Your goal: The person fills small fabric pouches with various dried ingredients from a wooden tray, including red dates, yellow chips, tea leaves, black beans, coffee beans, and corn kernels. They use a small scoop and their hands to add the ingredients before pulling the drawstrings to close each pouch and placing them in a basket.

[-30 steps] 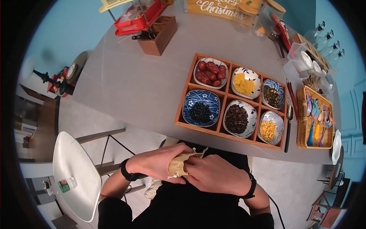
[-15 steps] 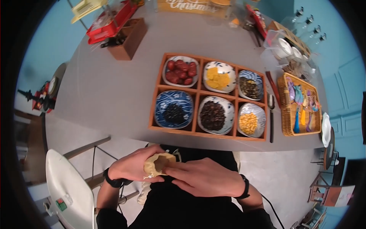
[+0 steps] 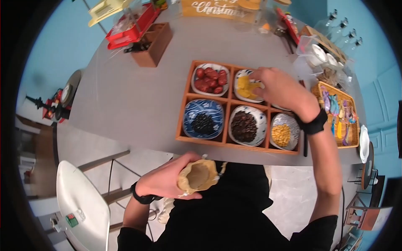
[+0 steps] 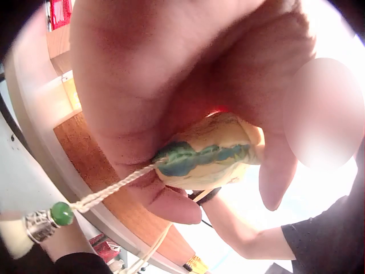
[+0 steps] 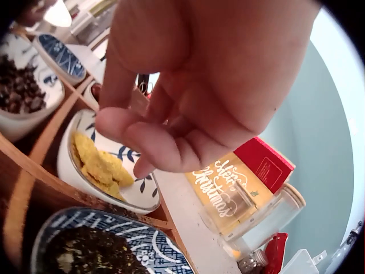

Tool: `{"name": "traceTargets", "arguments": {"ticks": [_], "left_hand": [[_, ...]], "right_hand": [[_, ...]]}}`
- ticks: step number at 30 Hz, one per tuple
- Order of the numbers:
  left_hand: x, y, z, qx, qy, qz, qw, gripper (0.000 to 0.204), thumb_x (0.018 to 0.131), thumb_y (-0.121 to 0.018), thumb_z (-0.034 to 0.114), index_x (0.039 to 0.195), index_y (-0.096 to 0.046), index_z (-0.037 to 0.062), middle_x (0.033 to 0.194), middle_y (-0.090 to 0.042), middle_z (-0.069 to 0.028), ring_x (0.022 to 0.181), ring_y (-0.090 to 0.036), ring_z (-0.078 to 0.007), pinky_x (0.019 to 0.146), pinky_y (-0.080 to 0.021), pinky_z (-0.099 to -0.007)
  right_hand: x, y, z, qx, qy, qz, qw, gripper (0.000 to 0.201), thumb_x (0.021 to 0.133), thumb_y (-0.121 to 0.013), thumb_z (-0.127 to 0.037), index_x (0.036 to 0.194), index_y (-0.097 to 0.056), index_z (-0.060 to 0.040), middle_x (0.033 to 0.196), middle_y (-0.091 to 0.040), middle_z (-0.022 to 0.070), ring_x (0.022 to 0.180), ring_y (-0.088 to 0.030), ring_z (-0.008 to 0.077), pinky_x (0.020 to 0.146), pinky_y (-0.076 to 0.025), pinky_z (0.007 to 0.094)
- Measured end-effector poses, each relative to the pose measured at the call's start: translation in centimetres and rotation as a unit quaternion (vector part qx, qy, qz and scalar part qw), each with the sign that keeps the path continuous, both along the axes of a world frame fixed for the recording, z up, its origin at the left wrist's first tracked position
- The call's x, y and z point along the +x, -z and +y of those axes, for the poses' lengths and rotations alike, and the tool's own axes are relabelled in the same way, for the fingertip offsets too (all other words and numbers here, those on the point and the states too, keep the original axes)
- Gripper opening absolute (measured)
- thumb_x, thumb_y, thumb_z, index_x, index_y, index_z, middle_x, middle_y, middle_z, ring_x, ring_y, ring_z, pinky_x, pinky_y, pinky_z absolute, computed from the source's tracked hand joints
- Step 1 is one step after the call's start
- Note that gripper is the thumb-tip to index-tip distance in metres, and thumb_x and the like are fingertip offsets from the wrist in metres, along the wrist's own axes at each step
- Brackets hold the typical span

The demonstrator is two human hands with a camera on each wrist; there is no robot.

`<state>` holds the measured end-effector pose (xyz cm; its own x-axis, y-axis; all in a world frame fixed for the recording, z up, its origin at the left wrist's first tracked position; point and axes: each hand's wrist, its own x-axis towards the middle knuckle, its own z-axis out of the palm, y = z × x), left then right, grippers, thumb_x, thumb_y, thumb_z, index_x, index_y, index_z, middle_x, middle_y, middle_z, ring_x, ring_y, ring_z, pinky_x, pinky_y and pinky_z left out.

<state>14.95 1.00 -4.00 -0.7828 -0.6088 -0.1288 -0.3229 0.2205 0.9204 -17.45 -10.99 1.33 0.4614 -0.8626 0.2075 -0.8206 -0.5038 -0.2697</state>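
Room: walled in pale blue (image 3: 351,46), with a white chair (image 3: 81,205) at far left.
Counter (image 3: 125,96): grey, carrying a Christmas sign (image 3: 222,8) at its far edge and a wicker basket (image 3: 347,146) of tassels near its right edge.
Wooden tray (image 3: 234,145): set by the counter's near edge, split into six compartments; holding red dates (image 3: 209,80) at its far left corner, black beans (image 3: 204,124) at its near left, corn kernels (image 3: 280,135) at its near right.
Right hand (image 3: 282,90): open, loosely bent, reaching over the back row; contact with the food unclear.
Left hand (image 3: 165,180): curled round a cloth pouch (image 3: 199,175), just off the counter's near edge.
Pouch: gripped, mouth open and facing up, well apart from the right hand.
White bowl (image 3: 241,76): in the back row's middle compartment, under the right fingertips.
Yellow pieces (image 3: 246,88): heaped in that bowl, close to those fingertips.
Green bead (image 4: 61,213): strung on the pouch's cord (image 4: 120,185).
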Motion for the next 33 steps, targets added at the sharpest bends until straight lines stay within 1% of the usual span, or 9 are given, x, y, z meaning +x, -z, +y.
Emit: {"name": "traceTargets", "arguments": {"ticks": [2,5,6,11,13,17,23,29,33], "left_hand": [[-0.3,-0.3,0.3,0.024,-0.013,0.035,0.999,0.077,0.066,-0.089,0.026,0.124,-0.043,0.0042,0.113,-0.059,-0.0123,0.104,-0.061,-0.0281,0.087,-0.048,-0.0363],[-0.2,0.1,0.2,0.004,-0.009,0.074,0.997,0.086,0.063,-0.091,0.023,0.129,-0.041,0.0019,0.116,-0.057,-0.0097,0.105,-0.058,-0.0209,0.089,-0.046,-0.0332],[-0.2,0.3,0.2,0.015,-0.009,0.079,0.997,0.087,0.063,-0.091,0.023,0.130,-0.040,0.0020,0.116,-0.056,-0.0098,0.105,-0.058,-0.0209,0.089,-0.046,-0.0330],[-0.3,-0.2,0.3,0.012,0.002,0.050,0.999,0.088,0.062,-0.092,0.021,0.130,-0.038,0.0026,0.118,-0.056,-0.0097,0.106,-0.058,-0.0207,0.089,-0.047,-0.0327],[-0.3,-0.3,0.5,0.012,-0.019,0.078,0.997,0.076,0.067,-0.088,0.019,0.125,-0.040,0.0057,0.115,-0.056,-0.0118,0.105,-0.059,-0.0286,0.087,-0.047,-0.0360],[-0.3,0.2,1.0,0.006,-0.023,0.071,0.997,0.088,0.061,-0.091,0.015,0.130,-0.037,0.0043,0.118,-0.055,-0.0110,0.105,-0.057,-0.0235,0.090,-0.046,-0.0338],[-0.1,0.5,1.5,-0.018,-0.009,0.191,0.981,0.075,0.063,-0.083,0.004,0.125,-0.041,0.0068,0.118,-0.050,-0.0120,0.105,-0.055,-0.0281,0.092,-0.045,-0.0350],[-0.1,1.6,1.6,0.059,-0.025,0.181,0.981,0.079,0.067,-0.083,0.006,0.132,-0.038,0.0051,0.122,-0.052,-0.0111,0.111,-0.055,-0.0231,0.095,-0.044,-0.0343],[-0.7,1.9,1.1,0.099,-0.040,0.244,0.964,0.076,0.070,-0.080,0.002,0.132,-0.035,0.0045,0.119,-0.054,-0.0110,0.101,-0.056,-0.0185,0.086,-0.047,-0.0341]], "right_hand": [[0.7,-0.2,-1.2,0.148,0.019,0.162,0.976,0.027,0.076,-0.066,-0.008,0.100,-0.067,0.0033,0.084,-0.067,0.0217,0.073,-0.067,0.0333,0.073,-0.052,0.0420],[1.5,0.2,-1.7,0.191,0.039,0.181,0.964,0.032,0.072,-0.068,-0.010,0.101,-0.066,0.0033,0.081,-0.067,0.0223,0.066,-0.066,0.0342,0.072,-0.052,0.0434],[1.8,0.1,-1.7,0.190,0.046,0.199,0.960,0.031,0.073,-0.068,-0.010,0.101,-0.066,0.0030,0.085,-0.067,0.0226,0.074,-0.067,0.0350,0.074,-0.051,0.0445],[0.6,2.2,-1.5,0.117,0.038,0.159,0.980,0.026,0.073,-0.067,-0.010,0.096,-0.065,0.0027,0.091,-0.066,0.0231,0.089,-0.064,0.0375,0.079,-0.050,0.0451],[0.5,2.6,-1.3,0.116,0.038,0.142,0.982,0.024,0.074,-0.067,-0.010,0.094,-0.065,0.0026,0.093,-0.066,0.0229,0.092,-0.062,0.0383,0.080,-0.049,0.0453],[0.3,2.9,-1.5,0.107,0.051,0.135,0.984,0.022,0.074,-0.067,-0.010,0.092,-0.063,0.0022,0.092,-0.065,0.0221,0.092,-0.062,0.0388,0.081,-0.049,0.0454],[0.6,2.5,-0.8,0.071,0.061,0.103,0.990,0.025,0.075,-0.068,-0.007,0.098,-0.062,0.0019,0.095,-0.066,0.0218,0.094,-0.062,0.0393,0.081,-0.049,0.0453],[0.4,2.8,-1.8,0.086,0.041,0.113,0.989,0.028,0.073,-0.067,-0.005,0.101,-0.063,0.0014,0.093,-0.066,0.0230,0.093,-0.063,0.0401,0.082,-0.049,0.0455],[0.6,2.3,-1.5,0.096,0.063,0.074,0.991,0.022,0.072,-0.060,0.000,0.094,-0.066,0.0033,0.091,-0.066,0.0247,0.090,-0.063,0.0412,0.082,-0.049,0.0463]]}}
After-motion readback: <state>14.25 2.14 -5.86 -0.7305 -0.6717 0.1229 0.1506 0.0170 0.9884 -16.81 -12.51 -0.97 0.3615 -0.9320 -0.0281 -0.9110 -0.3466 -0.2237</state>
